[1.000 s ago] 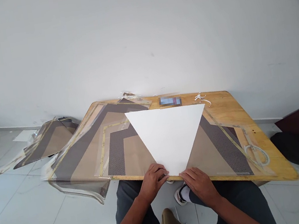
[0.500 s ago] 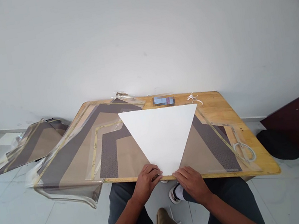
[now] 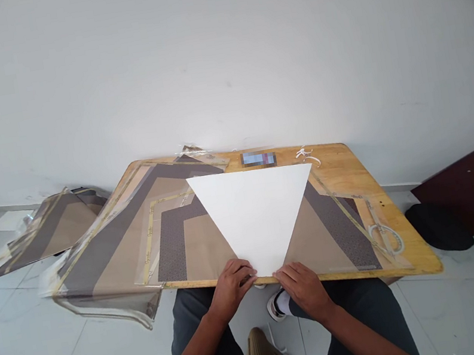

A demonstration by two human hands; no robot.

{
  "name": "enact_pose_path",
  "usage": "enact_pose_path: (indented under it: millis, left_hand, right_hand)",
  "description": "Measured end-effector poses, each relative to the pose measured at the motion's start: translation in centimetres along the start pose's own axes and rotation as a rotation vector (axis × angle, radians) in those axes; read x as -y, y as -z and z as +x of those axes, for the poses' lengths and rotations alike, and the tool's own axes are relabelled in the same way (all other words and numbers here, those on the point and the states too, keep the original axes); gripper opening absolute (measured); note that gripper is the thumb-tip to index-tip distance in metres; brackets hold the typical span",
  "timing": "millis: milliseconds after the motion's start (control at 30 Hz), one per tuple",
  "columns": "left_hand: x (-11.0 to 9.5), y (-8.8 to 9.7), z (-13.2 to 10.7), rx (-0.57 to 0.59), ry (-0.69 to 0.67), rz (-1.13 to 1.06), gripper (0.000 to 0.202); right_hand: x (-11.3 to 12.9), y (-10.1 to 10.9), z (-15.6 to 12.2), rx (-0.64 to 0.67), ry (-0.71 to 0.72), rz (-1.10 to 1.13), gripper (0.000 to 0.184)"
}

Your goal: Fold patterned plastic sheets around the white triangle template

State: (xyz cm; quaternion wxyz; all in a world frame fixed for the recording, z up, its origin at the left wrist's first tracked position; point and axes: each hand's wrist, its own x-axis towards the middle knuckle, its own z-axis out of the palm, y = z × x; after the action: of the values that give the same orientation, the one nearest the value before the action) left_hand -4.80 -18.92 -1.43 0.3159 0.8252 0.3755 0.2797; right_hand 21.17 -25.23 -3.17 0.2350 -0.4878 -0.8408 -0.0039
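Observation:
A white sheet of paper (image 3: 258, 216), a trapezoid wide at the back and narrow towards me, lies over brown-and-grey patterned plastic bags (image 3: 204, 240) on the table. My left hand (image 3: 234, 284) pinches the sheet's near left corner at the table's front edge. At the near right corner my right hand (image 3: 303, 287) does the same, fingers closed and thumb hidden below. A short strip of the sheet's near edge shows between the hands.
A blurred blue packet (image 3: 258, 159) and white scraps (image 3: 304, 154) lie near the back of the wooden table (image 3: 344, 168). Right of the bags is a ring-shaped bag handle (image 3: 393, 239). More bags (image 3: 59, 228) are at the left; a black stool seat (image 3: 440, 226) stands right.

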Motion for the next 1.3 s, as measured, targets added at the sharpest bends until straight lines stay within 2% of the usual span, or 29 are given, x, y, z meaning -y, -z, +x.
enact_pose_path:
  millis: [333, 667, 1300]
  left_hand:
    - [0.06, -0.17, -0.19, -0.002, 0.006, 0.009, 0.010]
    - [0.41, -0.45, -0.40, -0.011, -0.003, 0.011, 0.008]
    - [0.13, -0.30, -0.40, -0.007, 0.005, -0.007, 0.017]
  right_hand:
    - [0.01, 0.43, 0.04, -0.017, 0.018, 0.023, 0.016]
    - [-0.17, -0.04, -0.57, -0.022, 0.023, 0.035, 0.019]
    - [-0.01, 0.15, -0.65, 0.001, 0.023, 0.013, 0.023]
